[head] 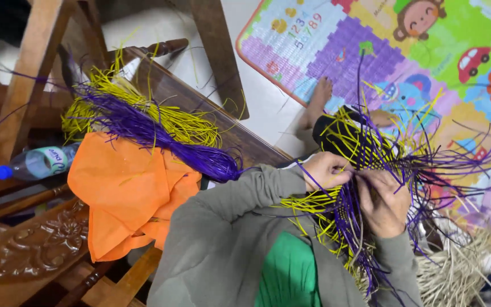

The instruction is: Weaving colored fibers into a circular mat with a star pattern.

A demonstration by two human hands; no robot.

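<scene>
Right now you're working both hands into the woven piece point(365, 165), a half-built weave of purple and yellow strips sitting at about 3 o'clock in the head view, propped on your lap so the loose ends fan outward and stay clear of your fingers. Your left hand point(326, 169) is closing narrow around a few strips at the near edge, pinching them so the weave isn't slackening. Your right hand point(385, 202) is curling in just beside it, fingers buried among the strands (whether it's gripping one or only pressing, I cannot tell).

Spare material is lying well apart at 10 o'clock: a bundle of purple strips point(154, 133) draped over a bundle of yellow strips point(171, 122), both resting on an orange cloth point(126, 193) on the wooden bench point(41, 244), probably parked within arm's reach for pulling the next strand. A plastic bottle point(38, 162) is lying on its side at 9 o'clock, touching the cloth's edge. A colourful play mat point(427, 51) is covering the floor at 1 o'clock, and a pile of pale straw point(456, 273) is sitting at 4 o'clock, near your right sleeve.
</scene>
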